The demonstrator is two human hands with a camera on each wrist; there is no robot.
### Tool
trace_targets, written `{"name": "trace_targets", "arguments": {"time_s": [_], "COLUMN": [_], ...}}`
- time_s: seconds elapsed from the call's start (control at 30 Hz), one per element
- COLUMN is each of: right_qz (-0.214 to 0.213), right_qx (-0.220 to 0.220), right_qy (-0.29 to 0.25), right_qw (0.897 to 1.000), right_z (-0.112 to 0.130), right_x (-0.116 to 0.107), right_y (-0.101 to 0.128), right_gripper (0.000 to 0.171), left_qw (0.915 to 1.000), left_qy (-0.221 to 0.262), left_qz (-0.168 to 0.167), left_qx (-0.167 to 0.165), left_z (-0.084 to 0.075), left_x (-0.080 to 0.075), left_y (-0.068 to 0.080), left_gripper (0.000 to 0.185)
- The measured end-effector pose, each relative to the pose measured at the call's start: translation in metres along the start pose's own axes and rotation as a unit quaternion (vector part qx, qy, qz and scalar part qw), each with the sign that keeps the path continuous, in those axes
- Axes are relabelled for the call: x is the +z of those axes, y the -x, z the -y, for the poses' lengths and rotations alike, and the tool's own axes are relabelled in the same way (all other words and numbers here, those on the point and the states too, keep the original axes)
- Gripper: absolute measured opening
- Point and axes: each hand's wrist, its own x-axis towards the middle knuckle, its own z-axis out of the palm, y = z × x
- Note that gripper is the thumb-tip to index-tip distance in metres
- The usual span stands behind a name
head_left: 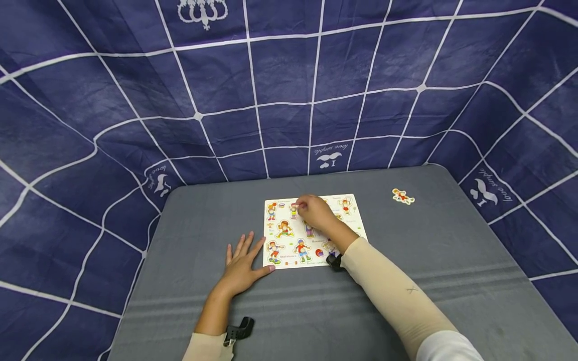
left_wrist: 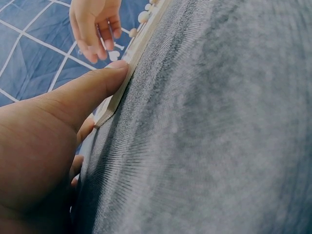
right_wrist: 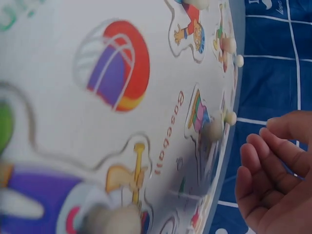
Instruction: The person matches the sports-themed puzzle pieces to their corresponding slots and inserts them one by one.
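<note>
Head view: puzzle board (head_left: pixel 289 260) mid-worktop (head_left: pixel 451 281). Left hand (head_left: pixel 242 265) spread flat, thumb bracing board's left edge. Right hand (head_left: pixel 314 212) pinching figure piece (head_left: pixel 294 209) near far edge. Risk: piece jamming if misaligned; board sliding if brace slackens.

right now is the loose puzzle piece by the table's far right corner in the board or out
Out. The loose piece lies on the grey table, apart from the puzzle board.
</note>
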Motion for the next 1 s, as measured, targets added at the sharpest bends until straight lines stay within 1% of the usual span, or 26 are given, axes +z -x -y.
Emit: {"name": "trace_targets", "arguments": {"time_s": [0.1,0.2,0.33,0.6,0.87,1.0], "right_qz": [-0.016,-0.029,-0.043,-0.071,-0.092,-0.102], "right_qx": [-0.005,-0.008,-0.012,-0.002,0.008,0.012], "right_qy": [-0.002,-0.012,-0.025,-0.038,-0.086,-0.091], "right_qw": [1.0,0.999,0.999,0.997,0.992,0.991], "right_z": [-0.002,-0.006,-0.012,-0.025,-0.04,-0.051], "right_x": [-0.004,-0.006,-0.011,-0.024,-0.039,-0.046], "right_y": [0.003,0.006,0.011,0.025,0.036,0.042], "right_gripper": [0.022,0.021,0.019,0.019,0.02,0.02], "left_qw": [1.0,0.9999,0.9996,0.9997,0.9997,0.9997], "left_qy": [-0.001,-0.003,-0.002,-0.002,-0.006,-0.007], "left_qz": [0.0,0.014,0.024,0.023,0.02,0.023], "left_qx": [-0.001,-0.008,-0.011,-0.009,-0.009,-0.008], "left_z": [0.0,0.001,0.002,0.001,0.001,0.001], "left_x": [0.0,-0.001,-0.002,-0.001,-0.001,0.0], "left_y": [0.0,0.0,0.001,0.001,0.0,-0.001], "left_gripper": [0.091,0.093,0.094,0.094,0.094,0.094]}}
